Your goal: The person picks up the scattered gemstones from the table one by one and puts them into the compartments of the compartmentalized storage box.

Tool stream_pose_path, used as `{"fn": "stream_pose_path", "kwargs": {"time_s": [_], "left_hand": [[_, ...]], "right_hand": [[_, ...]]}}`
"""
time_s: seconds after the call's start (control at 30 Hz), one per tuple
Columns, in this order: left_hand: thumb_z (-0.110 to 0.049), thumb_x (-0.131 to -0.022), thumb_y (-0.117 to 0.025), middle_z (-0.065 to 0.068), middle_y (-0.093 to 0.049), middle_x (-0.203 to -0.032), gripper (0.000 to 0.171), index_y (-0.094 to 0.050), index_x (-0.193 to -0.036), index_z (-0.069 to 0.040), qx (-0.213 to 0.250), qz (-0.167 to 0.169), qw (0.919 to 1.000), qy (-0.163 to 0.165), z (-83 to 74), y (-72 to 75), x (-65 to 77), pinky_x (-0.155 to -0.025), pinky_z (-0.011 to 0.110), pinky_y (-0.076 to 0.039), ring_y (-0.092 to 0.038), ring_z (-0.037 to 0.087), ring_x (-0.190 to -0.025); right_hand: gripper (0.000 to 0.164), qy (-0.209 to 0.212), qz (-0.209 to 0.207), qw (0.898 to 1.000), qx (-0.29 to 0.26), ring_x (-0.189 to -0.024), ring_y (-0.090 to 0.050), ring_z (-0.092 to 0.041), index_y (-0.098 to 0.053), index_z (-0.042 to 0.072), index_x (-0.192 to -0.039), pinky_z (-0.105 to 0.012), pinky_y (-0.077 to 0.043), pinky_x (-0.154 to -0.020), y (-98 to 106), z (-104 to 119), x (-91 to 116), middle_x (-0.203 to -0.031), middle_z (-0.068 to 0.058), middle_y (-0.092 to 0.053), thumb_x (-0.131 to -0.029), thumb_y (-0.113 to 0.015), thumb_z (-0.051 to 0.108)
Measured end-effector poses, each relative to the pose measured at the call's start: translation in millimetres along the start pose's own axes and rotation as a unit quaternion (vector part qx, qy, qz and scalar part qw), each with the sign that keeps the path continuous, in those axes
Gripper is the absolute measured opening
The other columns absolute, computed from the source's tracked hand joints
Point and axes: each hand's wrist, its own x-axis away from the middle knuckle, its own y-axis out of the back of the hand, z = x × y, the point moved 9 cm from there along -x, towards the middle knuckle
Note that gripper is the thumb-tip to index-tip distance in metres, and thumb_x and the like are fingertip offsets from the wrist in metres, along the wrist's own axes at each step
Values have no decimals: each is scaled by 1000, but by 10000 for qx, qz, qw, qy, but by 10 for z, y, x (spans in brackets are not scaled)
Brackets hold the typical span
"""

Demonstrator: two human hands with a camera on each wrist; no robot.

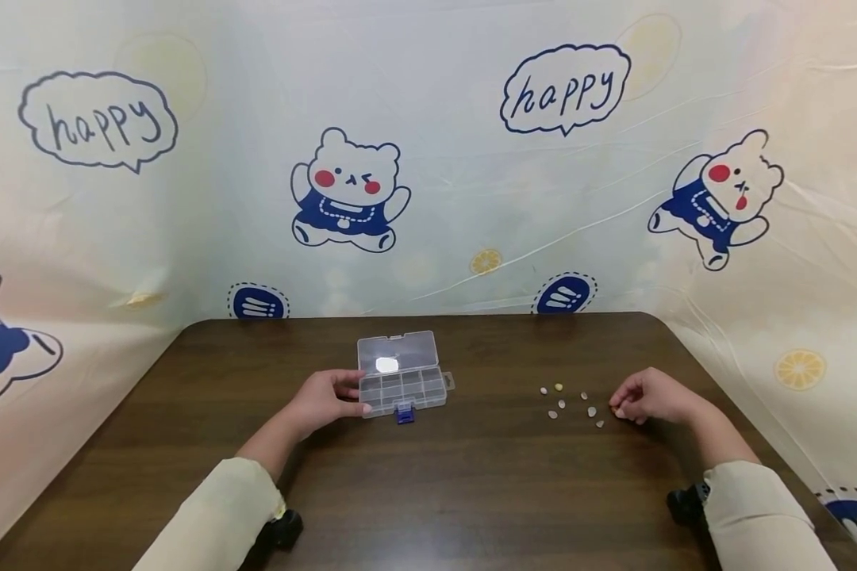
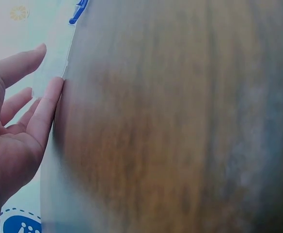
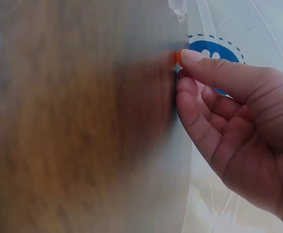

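A clear plastic compartment box point(image 1: 402, 390) lies on the table with its lid point(image 1: 400, 353) raised behind it. Its blue latch point(image 1: 405, 413) points toward me. My left hand point(image 1: 328, 396) holds the box's left end, thumb at the front corner and index finger near the hinge. In the left wrist view the left hand point(image 2: 23, 121) shows its fingers spread beside the box edge. Between thumb and fingertips my right hand point(image 1: 648, 396) pinches a small orange piece point(image 3: 179, 57), low over the table at the right. Most of that piece is hidden.
Several small pale pebble-like pieces point(image 1: 591, 411) and a yellowish one point(image 1: 559, 387) are scattered just left of the right hand. A brown wooden table point(image 1: 471, 484) reaches back to a printed cloth point(image 1: 457, 182). Dark wrist cameras point(image 1: 688, 504) sit near both sleeves.
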Motion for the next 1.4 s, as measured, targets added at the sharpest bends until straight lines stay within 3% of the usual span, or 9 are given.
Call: {"fn": "stream_pose_path", "kwargs": {"time_s": [0.2,0.43,0.87,1.07,1.4], "left_hand": [[-22,-74,-87,10,-65,-115,66,-59,-133,-7,53,-36,10000,67,29,3,8,-86,36,-54,-62,23,-102],[-23,-74,-87,10,-65,-114,67,-59,-132,-5,12,-64,10000,-25,12,-1,-6,-86,36,-54,-62,23,-101],[-21,-75,-86,9,-65,-113,66,-59,-133,-6,-47,-57,10000,-4,-29,27,12,-84,35,-54,-61,23,-100],[-21,-74,-87,9,-65,-111,66,-60,-132,-5,-85,-87,9999,-1,-21,29,12,-83,35,-55,-61,22,-98],[-20,-74,-87,8,-65,-109,65,-60,-132,-5,-77,-83,9999,6,-37,18,17,-83,34,-55,-60,22,-97]], "right_hand": [[10,30,-83,10000,-38,-66,-60,-20,-71,-2,-92,-32,-57,-61,-7,61,-4,-77,-7,-66,-84,-74,3],[19,148,-578,9979,-244,-76,-66,-25,-70,-5,-101,-32,-58,-68,62,274,-25,-90,-13,-70,-86,-73,5],[20,857,-883,9920,-278,-73,-64,-30,-69,-6,-102,-36,-57,-64,-79,814,-198,-90,-20,-69,-87,-74,7],[18,1197,-934,9881,-228,-71,-62,-20,-71,-2,-99,-30,-55,-61,-182,1032,-302,-86,-11,-70,-86,-75,9],[10,1504,-716,9857,-263,-69,-61,-19,-74,8,-96,-30,-55,-61,-326,1340,-482,-87,-9,-71,-86,-75,9]]}}
